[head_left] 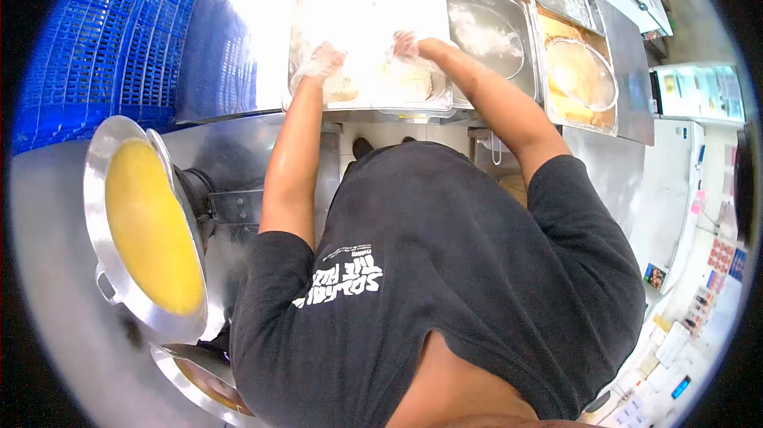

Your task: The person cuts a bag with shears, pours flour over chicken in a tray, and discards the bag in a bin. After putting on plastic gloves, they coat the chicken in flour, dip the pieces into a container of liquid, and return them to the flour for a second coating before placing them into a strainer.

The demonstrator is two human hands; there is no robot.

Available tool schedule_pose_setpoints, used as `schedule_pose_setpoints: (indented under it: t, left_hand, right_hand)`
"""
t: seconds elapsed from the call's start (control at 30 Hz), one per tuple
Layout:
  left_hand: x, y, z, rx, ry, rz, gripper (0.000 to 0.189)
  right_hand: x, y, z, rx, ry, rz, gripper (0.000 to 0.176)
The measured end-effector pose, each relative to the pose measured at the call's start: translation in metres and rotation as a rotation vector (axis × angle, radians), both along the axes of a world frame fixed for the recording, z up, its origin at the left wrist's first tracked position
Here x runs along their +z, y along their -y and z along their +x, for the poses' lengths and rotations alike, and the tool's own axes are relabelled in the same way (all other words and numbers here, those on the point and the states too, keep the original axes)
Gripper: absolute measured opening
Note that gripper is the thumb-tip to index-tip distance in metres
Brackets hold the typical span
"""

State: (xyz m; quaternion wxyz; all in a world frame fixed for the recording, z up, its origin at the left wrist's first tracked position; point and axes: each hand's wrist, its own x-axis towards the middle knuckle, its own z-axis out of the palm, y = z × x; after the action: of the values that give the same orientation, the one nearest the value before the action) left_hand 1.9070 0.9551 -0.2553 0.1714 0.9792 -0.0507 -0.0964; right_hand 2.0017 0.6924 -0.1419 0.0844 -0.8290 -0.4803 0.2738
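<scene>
Both hands wear clear plastic gloves and reach into a wide tray (369, 104) of bright white powder that looks like flour. My left hand (320, 62) is over the tray's left side, its fingers curled in. Close below it lies a pale, powder-coated piece (342, 90). On the right side, my right hand (406, 46) is bent at the wrist with its fingers curled too. Another coated piece (413, 82) lies just below that hand. Glare washes out much of the tray, and I cannot tell what the fingers hold.
To the right stand a metal pan (489, 34) with whitish contents and a tray with a round wire-rimmed strainer (582, 74). Blue plastic crates (119, 38) are stacked at the left. A large wok (151, 225) of yellow liquid sits nearby, with another metal pan (203, 376) below.
</scene>
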Motion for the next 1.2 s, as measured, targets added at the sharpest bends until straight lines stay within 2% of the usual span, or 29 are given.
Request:
schedule_pose_setpoints:
  t: [0.07,0.17,0.27,0.37,0.47,0.57,0.63,0.67,0.77,0.83,0.87,0.9,0.97,1.0,1.07,1.13,1.2]
  left_hand:
    - [0.076,0.023,-0.022,0.195,0.045,-0.312,0.041]
    - [0.089,0.047,-0.023,0.015,0.036,0.145,0.044]
    - [0.103,0.06,-0.023,0.132,-0.222,0.059,0.053]
    - [0.124,0.073,-0.019,0.097,-0.338,0.016,0.061]
    - [0.123,0.086,-0.025,0.186,-0.148,0.061,0.061]
    - [0.135,0.094,-0.027,0.074,-0.108,-0.037,0.056]
    - [0.141,0.1,-0.03,0.097,-0.144,-0.051,0.053]
    - [0.143,0.101,-0.031,0.1,-0.165,-0.052,0.052]
    - [0.133,0.096,-0.03,-0.088,-0.113,0.216,0.051]
    - [0.116,0.081,-0.027,0.112,-0.091,0.064,0.052]
    - [0.109,0.073,-0.02,0.218,-0.072,-0.014,0.052]
    - [0.109,0.067,-0.015,0.233,0.03,-0.005,0.048]
    - [0.103,0.063,-0.016,0.246,0.208,0.015,0.041]
    - [0.098,0.063,-0.015,0.226,0.322,0.075,0.039]
    - [0.09,0.062,-0.006,0.202,0.566,0.195,0.036]
    - [0.087,0.09,0.005,0.578,0.81,-0.83,0.028]
    - [0.093,0.125,0.016,0.915,0.853,-1.219,0.02]
  right_hand:
    - [0.01,0.001,0.01,-0.033,0.088,0.035,0.033]
    - [0.013,0.0,0.014,-0.049,0.177,0.053,0.031]
    - [0.017,0.003,0.01,-0.049,0.22,0.067,0.03]
    - [0.01,0.003,0.006,-0.049,0.248,0.072,0.03]
    - [-0.019,-0.001,0.022,-0.022,0.28,0.08,0.03]
    - [-0.026,-0.005,0.037,0.006,0.405,0.158,0.031]
    - [0.023,-0.006,0.017,-0.08,0.479,0.217,0.032]
    - [0.035,-0.007,0.014,-0.086,0.422,0.196,0.031]
    - [0.06,-0.007,0.014,-0.104,0.266,0.138,0.033]
    - [0.064,-0.005,0.009,-0.165,0.256,0.162,0.036]
    - [0.064,-0.006,0.007,-0.21,0.302,0.204,0.036]
    - [0.06,-0.007,0.006,-0.255,0.344,0.246,0.037]
    - [0.025,-0.009,0.027,-0.324,0.193,0.238,0.043]
    - [0.03,-0.011,0.029,-0.354,0.122,0.233,0.046]
    - [0.037,-0.013,0.029,-0.359,0.206,0.205,0.052]
    - [0.042,-0.019,0.012,-0.404,0.24,0.16,0.057]
    - [0.041,-0.033,-0.003,-0.494,0.237,0.103,0.059]
